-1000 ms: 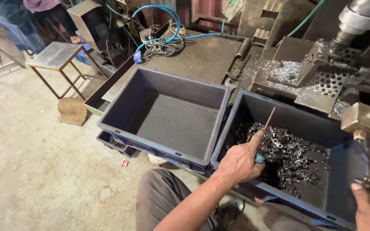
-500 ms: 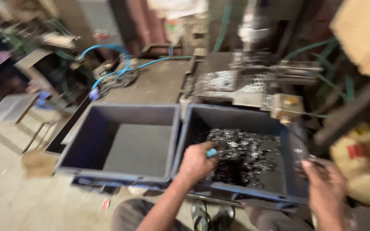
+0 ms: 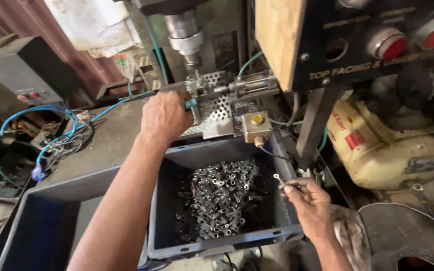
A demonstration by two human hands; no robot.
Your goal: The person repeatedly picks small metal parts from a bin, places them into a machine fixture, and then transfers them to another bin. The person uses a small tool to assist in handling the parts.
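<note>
My left hand (image 3: 166,116) is raised to the machine's perforated metal fixture (image 3: 216,103) and grips a slim tool with a blue handle (image 3: 190,104), its tip hidden at the fixture. My right hand (image 3: 307,203) hovers over the right rim of a dark blue bin (image 3: 212,246) and pinches a small metal part (image 3: 278,176) between its fingertips. The bin holds a heap of several small metal ring-like parts (image 3: 219,200). The drill spindle (image 3: 186,37) hangs above the fixture.
An empty dark blue bin (image 3: 36,226) sits to the left. Blue hoses and cables (image 3: 59,133) lie on the bench. A small box with a yellow button (image 3: 256,124), a black control panel with red knobs (image 3: 383,42) and a cream motor (image 3: 403,150) stand at the right.
My view swung up and right towards the machine. My left hand rose out of the parts bin to the fixture with the blue-handled tool. My right hand stayed by the bin's right rim.
</note>
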